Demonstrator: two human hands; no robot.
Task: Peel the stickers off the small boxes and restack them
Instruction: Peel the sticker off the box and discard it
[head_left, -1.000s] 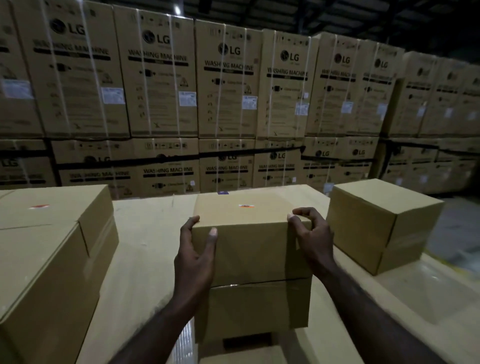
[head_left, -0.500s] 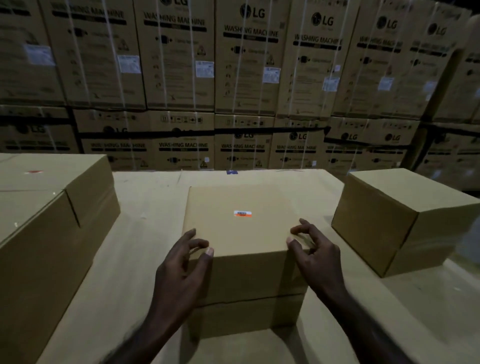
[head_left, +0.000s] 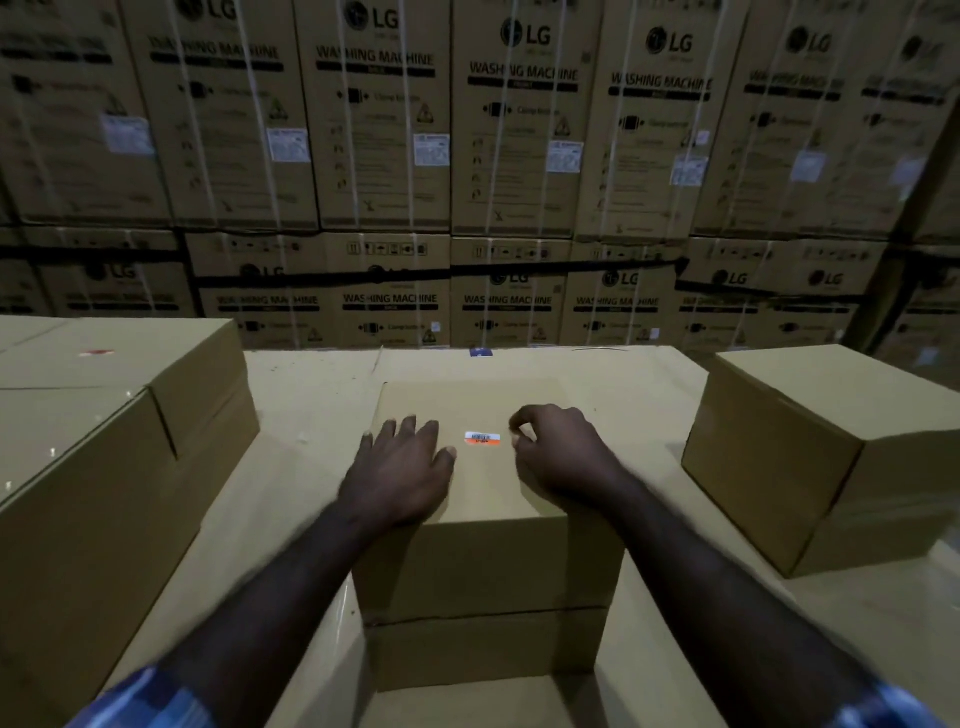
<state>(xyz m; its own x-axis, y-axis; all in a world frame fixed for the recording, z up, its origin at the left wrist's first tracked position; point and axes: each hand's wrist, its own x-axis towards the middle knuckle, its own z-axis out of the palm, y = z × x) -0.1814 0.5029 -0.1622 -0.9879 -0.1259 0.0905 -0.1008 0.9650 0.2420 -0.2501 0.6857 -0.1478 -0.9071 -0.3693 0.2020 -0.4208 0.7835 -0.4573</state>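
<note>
A small brown cardboard box (head_left: 488, 561) stands in front of me on top of a second box (head_left: 483, 649). An orange and white sticker (head_left: 482, 438) lies flat in the middle of its top face. My left hand (head_left: 402, 467) rests flat on the top just left of the sticker, fingers spread. To the sticker's right is my right hand (head_left: 558, 449), fingers curled and fingertips close to the sticker's edge. Neither hand holds anything.
A plain box (head_left: 810, 457) stands at the right. A stack of boxes (head_left: 104, 447) fills the left, one bearing a red sticker (head_left: 96, 353). All sit on a large cardboard surface (head_left: 306, 405). A wall of strapped washing machine cartons (head_left: 467, 156) rises behind.
My hands left the box's sides and moved onto its top, either side of the sticker. The view tilted down and came closer.
</note>
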